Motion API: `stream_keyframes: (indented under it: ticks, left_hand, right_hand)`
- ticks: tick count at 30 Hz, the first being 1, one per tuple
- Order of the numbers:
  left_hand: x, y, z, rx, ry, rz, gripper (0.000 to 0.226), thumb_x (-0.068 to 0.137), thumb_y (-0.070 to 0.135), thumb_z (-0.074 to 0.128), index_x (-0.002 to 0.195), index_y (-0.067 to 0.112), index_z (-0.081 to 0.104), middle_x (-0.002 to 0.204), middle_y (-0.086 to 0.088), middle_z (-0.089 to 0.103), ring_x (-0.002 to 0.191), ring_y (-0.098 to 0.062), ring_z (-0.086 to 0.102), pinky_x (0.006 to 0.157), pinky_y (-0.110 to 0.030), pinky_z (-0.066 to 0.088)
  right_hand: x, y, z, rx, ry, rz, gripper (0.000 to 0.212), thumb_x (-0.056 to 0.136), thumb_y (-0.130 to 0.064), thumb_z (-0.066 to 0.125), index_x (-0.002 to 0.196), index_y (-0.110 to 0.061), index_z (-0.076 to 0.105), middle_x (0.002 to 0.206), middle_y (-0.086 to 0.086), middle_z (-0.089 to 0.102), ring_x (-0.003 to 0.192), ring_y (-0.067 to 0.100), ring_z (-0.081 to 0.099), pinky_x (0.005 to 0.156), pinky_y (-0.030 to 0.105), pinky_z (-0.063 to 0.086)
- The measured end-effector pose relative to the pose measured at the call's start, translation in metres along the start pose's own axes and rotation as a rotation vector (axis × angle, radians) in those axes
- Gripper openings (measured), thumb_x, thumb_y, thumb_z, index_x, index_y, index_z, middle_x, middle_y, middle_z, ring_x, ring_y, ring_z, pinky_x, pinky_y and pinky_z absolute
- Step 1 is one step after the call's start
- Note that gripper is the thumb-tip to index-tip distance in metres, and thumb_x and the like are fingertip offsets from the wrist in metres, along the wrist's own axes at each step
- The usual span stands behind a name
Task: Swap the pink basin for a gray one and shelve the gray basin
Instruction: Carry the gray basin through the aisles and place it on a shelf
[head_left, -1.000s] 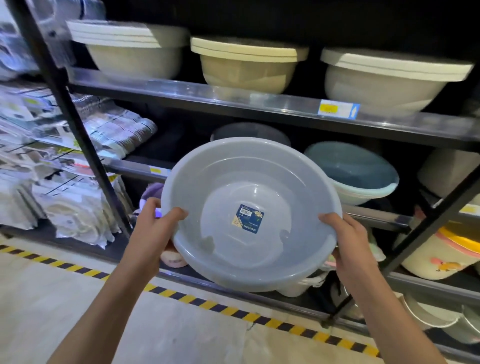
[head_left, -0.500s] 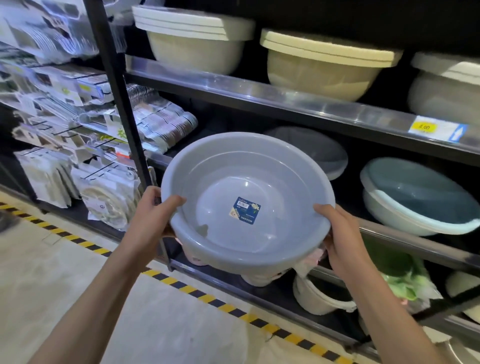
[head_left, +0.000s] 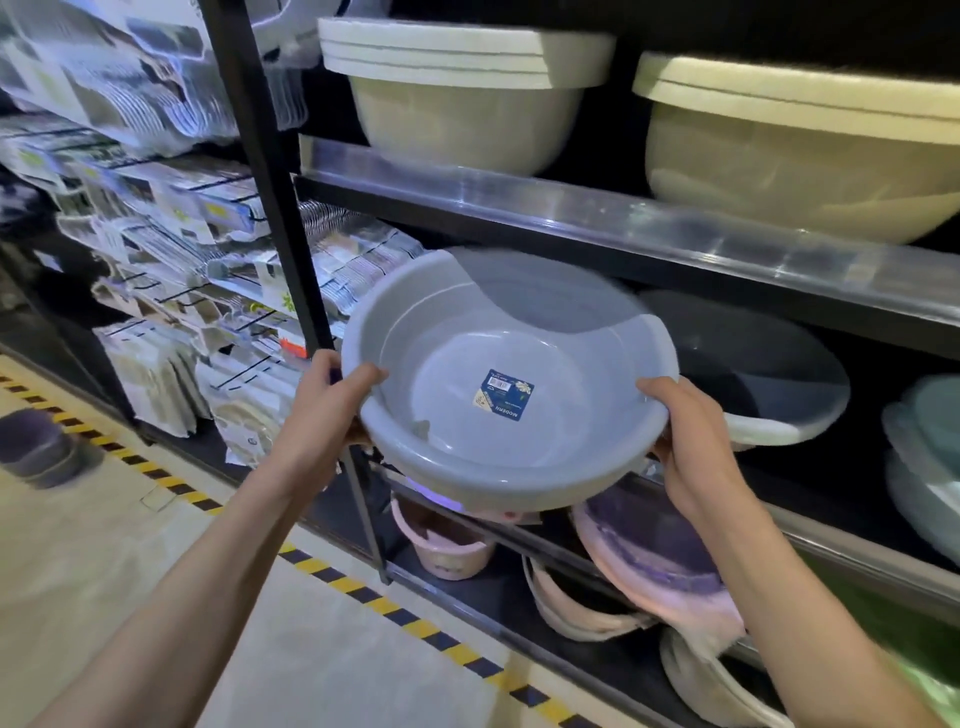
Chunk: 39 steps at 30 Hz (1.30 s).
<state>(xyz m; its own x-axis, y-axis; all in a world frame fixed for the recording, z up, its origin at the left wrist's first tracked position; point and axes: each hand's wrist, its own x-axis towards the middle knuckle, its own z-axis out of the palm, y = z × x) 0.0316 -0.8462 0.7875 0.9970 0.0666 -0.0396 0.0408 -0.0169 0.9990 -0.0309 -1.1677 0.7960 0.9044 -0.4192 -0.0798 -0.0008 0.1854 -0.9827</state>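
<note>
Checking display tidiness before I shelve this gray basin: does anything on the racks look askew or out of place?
Yes. On the bottom shelf, the pink basin with a purple inside leans steeply on its edge instead of sitting flat. The gray basin in both hands (left hand, right hand) looks undamaged, sticker intact. The rest is too blurred to judge.
</note>
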Motion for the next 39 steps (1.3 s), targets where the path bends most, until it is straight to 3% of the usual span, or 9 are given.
stream_keyframes:
  ticks: [4,10,16,22,24,28,31,34,39]
  left_hand:
    - [0.049,-0.006,-0.009,-0.018,-0.02,0.009,0.026,0.081,0.031,0.07,0.098,0.018,0.054,0.073,0.0,0.069,0.059,-0.017,0.07,0.047,-0.031,0.057]
    - [0.121,-0.014,-0.021,-0.069,-0.102,0.008,0.025,0.08,0.03,0.07,0.094,0.017,0.052,0.056,0.01,0.067,0.054,-0.014,0.068,0.047,-0.029,0.054]
    - [0.184,-0.021,-0.029,-0.08,-0.188,-0.002,0.033,0.075,0.036,0.072,0.095,0.019,0.053,0.069,0.002,0.068,0.063,-0.02,0.066,0.054,-0.032,0.056]
    - [0.236,-0.042,-0.019,-0.13,-0.256,-0.007,0.045,0.067,0.043,0.076,0.098,0.017,0.055,0.061,0.007,0.066,0.053,-0.011,0.064,0.046,-0.026,0.052]
    - [0.248,-0.047,-0.014,-0.169,-0.282,0.0,0.047,0.071,0.04,0.075,0.102,0.012,0.053,0.064,0.003,0.058,0.046,-0.009,0.058,0.039,-0.021,0.045]
    - [0.27,-0.05,-0.005,-0.227,-0.335,-0.008,0.035,0.084,0.032,0.073,0.099,0.011,0.049,0.074,-0.002,0.052,0.048,-0.008,0.057,0.042,-0.021,0.047]
    - [0.285,-0.05,0.001,-0.256,-0.345,-0.03,0.032,0.085,0.032,0.073,0.099,0.012,0.052,0.081,-0.002,0.054,0.053,-0.006,0.062,0.048,-0.022,0.051]
    - [0.296,-0.057,0.004,-0.25,-0.359,-0.046,0.05,0.078,0.035,0.076,0.112,0.007,0.054,0.088,-0.004,0.063,0.065,-0.009,0.068,0.055,-0.025,0.056]
    - [0.308,-0.075,0.007,-0.258,-0.35,-0.067,0.067,0.07,0.033,0.08,0.125,0.005,0.054,0.096,-0.006,0.072,0.075,-0.012,0.074,0.061,-0.026,0.057]
  right_hand:
    - [0.028,0.007,0.029,0.014,0.023,-0.015,0.006,0.078,-0.025,0.068,0.076,-0.025,0.074,0.082,-0.004,0.074,0.074,0.011,0.065,0.065,0.029,0.045]
    - [0.057,0.021,0.072,0.005,0.109,-0.056,0.007,0.082,-0.023,0.066,0.078,-0.017,0.069,0.078,-0.004,0.071,0.074,0.01,0.064,0.069,0.028,0.046]
    - [0.083,0.045,0.1,0.067,0.176,-0.043,0.027,0.081,-0.024,0.067,0.105,-0.011,0.061,0.097,0.012,0.057,0.091,0.024,0.054,0.082,0.038,0.042]
    - [0.118,0.061,0.113,0.099,0.23,-0.105,0.03,0.075,-0.031,0.073,0.092,-0.007,0.071,0.09,0.011,0.073,0.083,0.021,0.068,0.077,0.033,0.053]
    - [0.126,0.059,0.117,0.108,0.224,-0.106,0.032,0.067,-0.032,0.074,0.087,-0.007,0.077,0.095,0.012,0.075,0.087,0.023,0.068,0.079,0.033,0.052]
    - [0.144,0.061,0.124,0.153,0.219,-0.101,0.016,0.06,-0.027,0.072,0.067,-0.013,0.076,0.077,0.006,0.069,0.075,0.018,0.062,0.071,0.031,0.043]
    - [0.161,0.068,0.127,0.207,0.249,-0.11,0.016,0.075,-0.018,0.072,0.086,-0.008,0.073,0.087,0.009,0.067,0.083,0.018,0.061,0.079,0.033,0.044]
    - [0.174,0.076,0.132,0.24,0.228,-0.101,0.038,0.084,-0.013,0.068,0.118,0.005,0.065,0.11,0.018,0.067,0.1,0.025,0.061,0.094,0.037,0.045]
    - [0.184,0.09,0.137,0.295,0.229,-0.129,0.043,0.085,0.003,0.062,0.128,0.009,0.056,0.119,0.02,0.063,0.107,0.029,0.059,0.097,0.037,0.044]
